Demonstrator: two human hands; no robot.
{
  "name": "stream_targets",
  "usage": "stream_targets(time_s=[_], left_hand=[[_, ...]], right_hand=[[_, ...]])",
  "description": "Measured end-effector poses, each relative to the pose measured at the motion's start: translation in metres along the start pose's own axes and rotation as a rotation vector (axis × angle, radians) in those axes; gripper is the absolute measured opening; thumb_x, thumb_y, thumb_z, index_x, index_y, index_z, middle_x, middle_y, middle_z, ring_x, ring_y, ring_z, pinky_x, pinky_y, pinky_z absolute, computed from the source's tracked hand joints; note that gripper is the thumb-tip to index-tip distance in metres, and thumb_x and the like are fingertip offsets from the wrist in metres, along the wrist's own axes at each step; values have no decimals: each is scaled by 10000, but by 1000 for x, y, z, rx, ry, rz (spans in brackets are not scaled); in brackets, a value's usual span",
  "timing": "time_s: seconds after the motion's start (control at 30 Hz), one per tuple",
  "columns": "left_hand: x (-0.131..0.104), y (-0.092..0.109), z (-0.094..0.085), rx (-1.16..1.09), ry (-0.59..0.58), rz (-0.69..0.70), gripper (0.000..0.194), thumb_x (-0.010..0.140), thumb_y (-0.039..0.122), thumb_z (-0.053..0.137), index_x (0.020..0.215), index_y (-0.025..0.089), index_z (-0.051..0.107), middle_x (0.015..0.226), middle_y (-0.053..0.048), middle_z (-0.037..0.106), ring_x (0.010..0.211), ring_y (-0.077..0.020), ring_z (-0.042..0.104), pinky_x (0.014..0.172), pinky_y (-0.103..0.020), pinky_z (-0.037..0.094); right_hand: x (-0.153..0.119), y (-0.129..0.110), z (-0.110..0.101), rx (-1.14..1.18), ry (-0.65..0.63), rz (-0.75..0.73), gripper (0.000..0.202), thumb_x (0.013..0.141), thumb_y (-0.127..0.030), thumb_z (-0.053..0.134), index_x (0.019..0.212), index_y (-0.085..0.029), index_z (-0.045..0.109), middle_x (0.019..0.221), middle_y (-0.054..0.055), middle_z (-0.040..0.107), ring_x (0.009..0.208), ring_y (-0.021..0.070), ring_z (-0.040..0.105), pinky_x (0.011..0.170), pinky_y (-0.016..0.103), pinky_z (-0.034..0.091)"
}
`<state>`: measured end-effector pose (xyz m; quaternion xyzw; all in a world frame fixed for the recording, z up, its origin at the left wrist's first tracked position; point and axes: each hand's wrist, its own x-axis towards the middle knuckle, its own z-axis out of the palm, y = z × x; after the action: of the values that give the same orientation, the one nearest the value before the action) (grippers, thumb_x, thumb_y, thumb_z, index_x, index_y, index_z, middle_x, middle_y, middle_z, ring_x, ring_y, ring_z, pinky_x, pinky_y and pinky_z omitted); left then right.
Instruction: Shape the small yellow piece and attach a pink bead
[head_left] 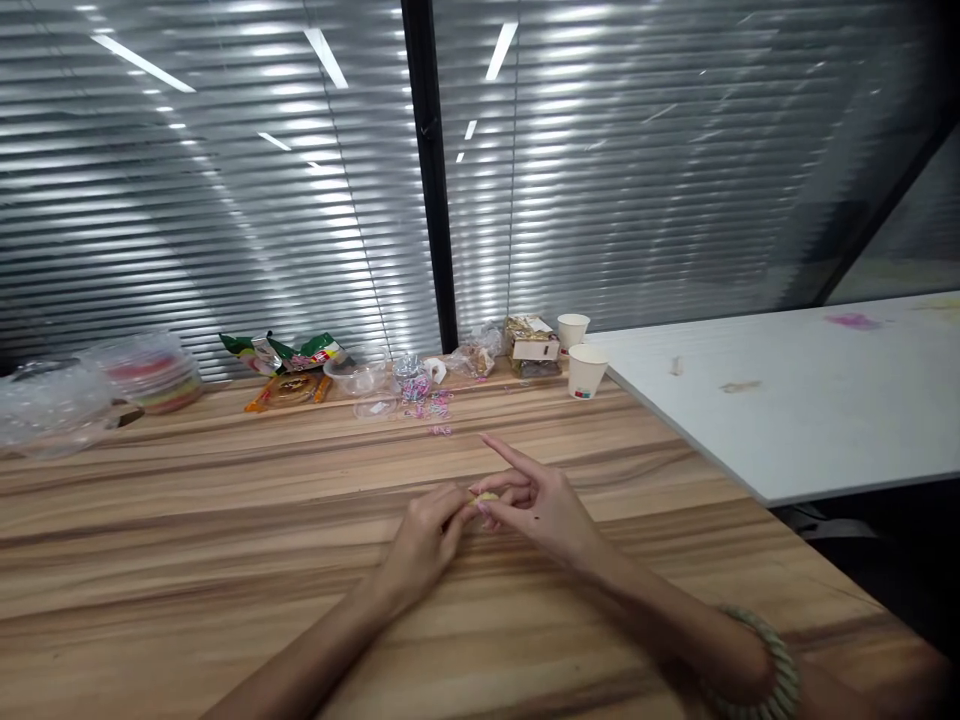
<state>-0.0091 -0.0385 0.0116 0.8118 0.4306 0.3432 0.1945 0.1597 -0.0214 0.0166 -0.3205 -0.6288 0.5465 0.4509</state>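
Left hand (429, 535): knuckles up, fingers curled, tips pinched — meeting the right hand's.
Right hand (541, 505): index finger stretched out forward-left, other fingers bent inward, thumb pinching.
Forearms: both bare, converging — right wrist wears a beaded bracelet (776, 672).

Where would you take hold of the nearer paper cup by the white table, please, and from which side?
Grip the nearer paper cup around its side wall, probably just below the rim, coming from the near, open stretch of the wooden table. It stands upright, mouth up. The second cup is close behind it and the white table borders its right, so those sides look tighter.
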Motion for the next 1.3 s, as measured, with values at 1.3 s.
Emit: stream_targets(time_s=[1.3], left_hand=[[13, -11, -1, -826, 131, -490, 379, 670, 421, 650, 854, 91, 622, 640, -25, 607, 445, -48, 417, 453, -182, 291]], right_hand=[[16, 20, -5, 20, 74, 107, 503, 716, -515, 573, 1039, -140, 480, 722, 45, 615, 607, 157, 588, 518, 270, 467]])
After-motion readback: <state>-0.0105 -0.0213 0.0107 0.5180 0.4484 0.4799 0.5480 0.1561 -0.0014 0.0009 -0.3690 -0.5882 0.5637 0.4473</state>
